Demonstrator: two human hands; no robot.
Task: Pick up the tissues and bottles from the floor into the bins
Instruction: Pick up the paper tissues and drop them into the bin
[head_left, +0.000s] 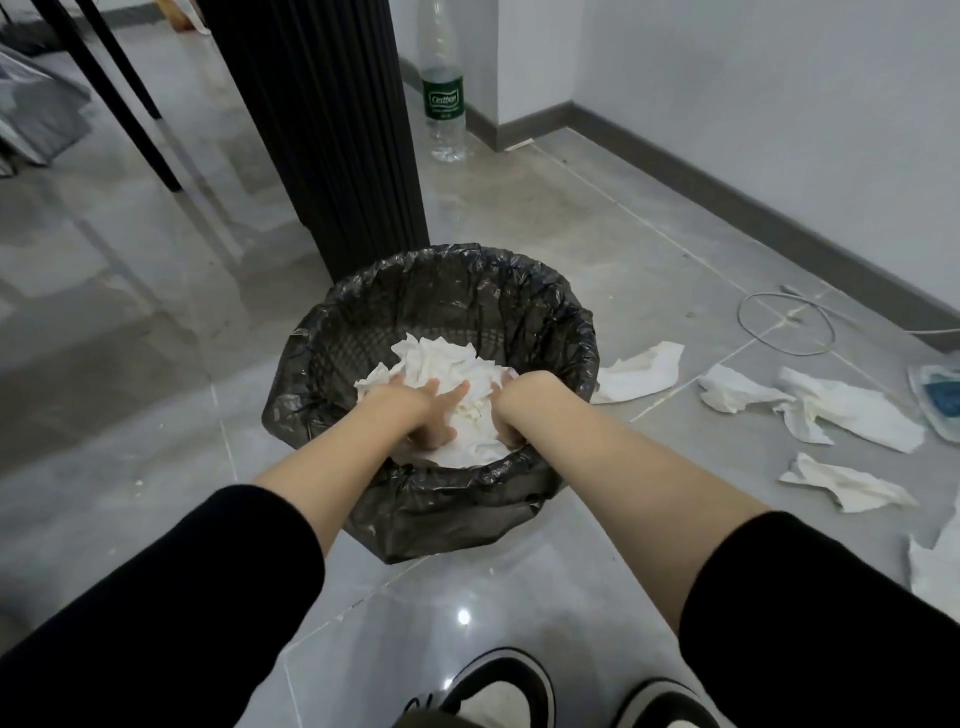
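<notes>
Left hand (428, 410) spread, pressing tissue wad (447, 358) into bin (467, 267), likely making room. Right hand (511, 410) fingers buried, can't tell. Loose tissues (852, 410) 3 o'clock, bottle (442, 98) 12.

- We wear black sleeves, the left sleeve (171, 597) and the right sleeve (810, 613), each ending partway up the forearm.
- Our left shoe (493, 691) and right shoe (660, 701) are black-trimmed with white toes.

Head view, down over the bin (447, 257)
</notes>
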